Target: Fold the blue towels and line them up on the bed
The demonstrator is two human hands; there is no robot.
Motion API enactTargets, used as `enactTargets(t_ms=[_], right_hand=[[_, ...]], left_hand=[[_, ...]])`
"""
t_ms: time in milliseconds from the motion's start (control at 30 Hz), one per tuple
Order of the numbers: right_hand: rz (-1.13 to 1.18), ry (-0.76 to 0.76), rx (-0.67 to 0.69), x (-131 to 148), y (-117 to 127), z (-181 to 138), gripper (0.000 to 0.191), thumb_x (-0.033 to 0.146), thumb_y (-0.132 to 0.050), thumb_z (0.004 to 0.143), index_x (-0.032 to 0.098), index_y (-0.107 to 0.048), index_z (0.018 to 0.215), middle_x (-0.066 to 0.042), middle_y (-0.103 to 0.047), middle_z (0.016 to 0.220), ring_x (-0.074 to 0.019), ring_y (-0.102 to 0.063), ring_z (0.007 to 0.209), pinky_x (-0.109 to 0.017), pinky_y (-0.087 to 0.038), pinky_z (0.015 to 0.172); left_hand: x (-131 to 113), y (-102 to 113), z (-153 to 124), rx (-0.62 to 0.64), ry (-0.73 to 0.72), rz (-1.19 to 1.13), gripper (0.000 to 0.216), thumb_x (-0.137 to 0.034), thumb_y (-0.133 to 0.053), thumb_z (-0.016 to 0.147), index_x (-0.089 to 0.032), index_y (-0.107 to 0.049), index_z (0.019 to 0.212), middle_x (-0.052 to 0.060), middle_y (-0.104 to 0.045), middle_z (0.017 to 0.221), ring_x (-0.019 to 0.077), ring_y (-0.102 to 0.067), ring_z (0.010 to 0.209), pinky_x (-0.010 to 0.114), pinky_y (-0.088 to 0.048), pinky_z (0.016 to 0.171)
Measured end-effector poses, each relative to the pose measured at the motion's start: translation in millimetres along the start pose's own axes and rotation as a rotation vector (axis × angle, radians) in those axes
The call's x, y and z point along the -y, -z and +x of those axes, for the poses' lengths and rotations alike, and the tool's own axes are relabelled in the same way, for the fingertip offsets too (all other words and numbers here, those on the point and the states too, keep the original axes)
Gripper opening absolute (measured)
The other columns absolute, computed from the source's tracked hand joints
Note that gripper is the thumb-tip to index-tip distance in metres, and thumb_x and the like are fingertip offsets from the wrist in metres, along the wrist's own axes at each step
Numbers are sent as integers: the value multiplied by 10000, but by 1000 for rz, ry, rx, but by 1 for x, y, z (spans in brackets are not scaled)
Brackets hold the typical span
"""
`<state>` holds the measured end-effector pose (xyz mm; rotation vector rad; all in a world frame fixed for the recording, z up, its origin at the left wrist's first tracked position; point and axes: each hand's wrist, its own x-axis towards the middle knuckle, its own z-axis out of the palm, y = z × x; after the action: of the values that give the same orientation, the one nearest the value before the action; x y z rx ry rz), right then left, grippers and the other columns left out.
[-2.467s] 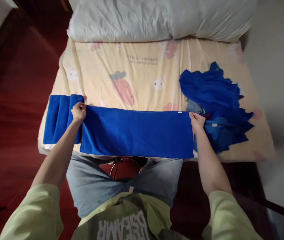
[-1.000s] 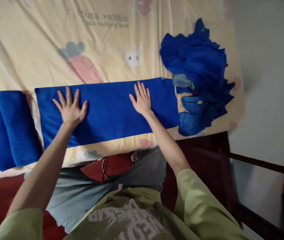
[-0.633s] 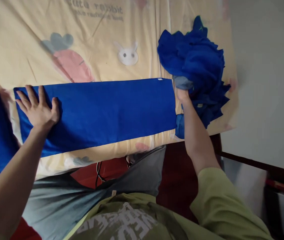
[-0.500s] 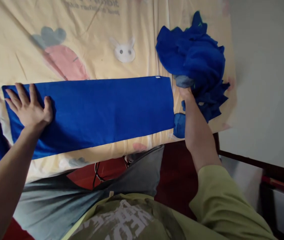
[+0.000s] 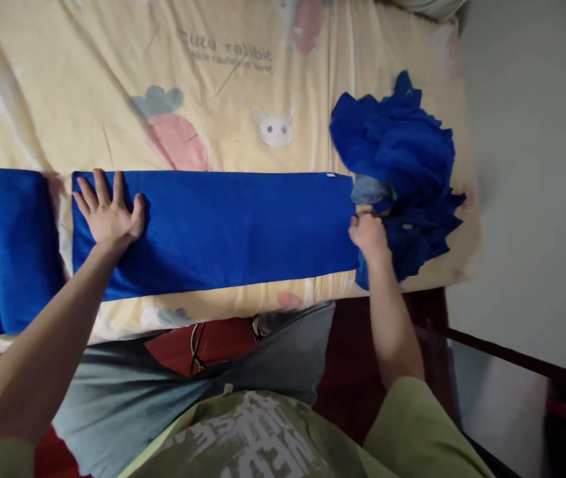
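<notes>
Blue cloth [image 5: 223,232]: dim, diffuse lighting.
Left hand [image 5: 111,216]: soft shadow cast rightward onto the blue cloth.
Right hand [image 5: 370,234]: slight blur at the blue cloth's right end.
Lettering [image 5: 228,50]: smeared, beyond the blue cloth.
Floor [image 5: 350,378]: deep shadow, below the blue cloth.
Wall [image 5: 532,166]: right of the blue cloth, soft, darkening outward.

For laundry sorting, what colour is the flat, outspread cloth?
The flat cloth is blue, seen in the head view.

Right hand [image 5: 370,236] off grey cloth [image 5: 369,190]; now at edge of blue cloth [image 5: 223,232]
</notes>
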<state>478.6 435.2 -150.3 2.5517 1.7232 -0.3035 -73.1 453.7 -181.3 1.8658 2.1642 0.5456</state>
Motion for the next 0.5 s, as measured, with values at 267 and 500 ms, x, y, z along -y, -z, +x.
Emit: enactTargets(t_ms=[267,500], right_hand=[[108,320,-87,59,-36,31,672,536,-250,1073,146,-347,1612,-148,-283,1696,-274,-223,1591,-575,-252,1265],[124,172,-42,-22,-36,107,616,486,-195,1090,176,-378,1590,-141,-348,1668,-220,-253,1577,-530,-202,1285]], left_hand=[[1,5,1,-29,16,-8,779,-599,-409,993,-154,-329,1627,124,-93,1743,427,-22,1588,647,-6,1264],[10,2,8,-37,59,52,786,-600,-427,995,-163,-303,1637,150,-107,1737,411,-52,1593,639,-46,1262]])
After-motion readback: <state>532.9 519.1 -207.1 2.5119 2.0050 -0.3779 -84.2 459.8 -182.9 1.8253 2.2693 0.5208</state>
